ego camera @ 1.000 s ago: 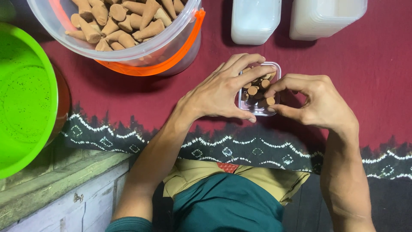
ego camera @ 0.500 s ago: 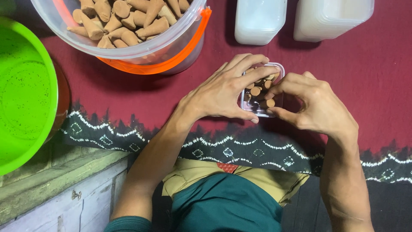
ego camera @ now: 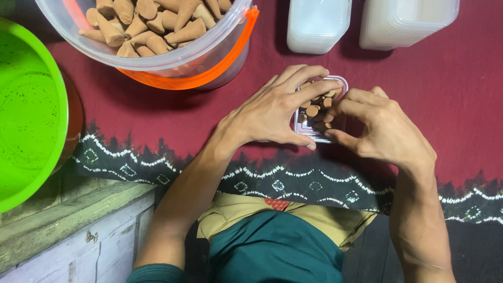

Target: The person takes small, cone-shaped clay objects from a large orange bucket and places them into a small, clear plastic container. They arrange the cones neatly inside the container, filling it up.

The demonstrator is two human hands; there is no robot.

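- Left hand (ego camera: 272, 112) and right hand (ego camera: 380, 128), close together, clasp a small clear box (ego camera: 319, 110) of brown cones.
- A bucket (ego camera: 173, 57) of cones stands nearby.

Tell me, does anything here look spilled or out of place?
Nothing stands out. The brown cones sit inside the clear bucket, and both hands cradle a small clear box of cones.

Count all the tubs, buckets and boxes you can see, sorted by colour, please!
Clear round plastic bucket with an orange handle, full of brown cones: 1
Green round plastic tub: 1
White rectangular plastic boxes: 2
Small clear plastic box of cones between left hand and right hand: 1
Total: 5
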